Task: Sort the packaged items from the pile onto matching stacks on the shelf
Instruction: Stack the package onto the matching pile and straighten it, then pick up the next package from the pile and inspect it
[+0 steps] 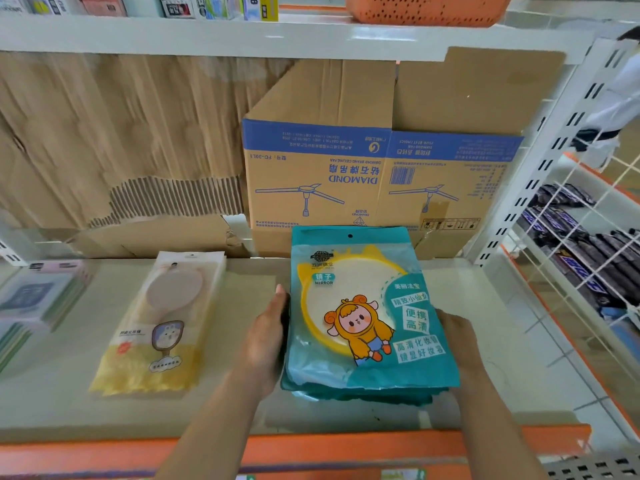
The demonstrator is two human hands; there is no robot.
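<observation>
A stack of teal mirror packs (367, 317) lies on the shelf (242, 393), the top one showing a yellow round mirror and a cartoon figure. My left hand (265, 334) presses flat against the stack's left edge, fingers straight. On the right edge sits my right hand (457, 336); its fingers are partly hidden behind the packs. To the left lies a stack of clear and yellow hand-mirror packs (156, 327).
Flattened cardboard and a Diamond fan box (346, 168) line the shelf's back. Pastel boxed items (38, 296) sit at far left. An orange basket (426, 8) stands on the upper shelf. A wire rack with dark packets (581, 244) is at right. The shelf's front edge is orange.
</observation>
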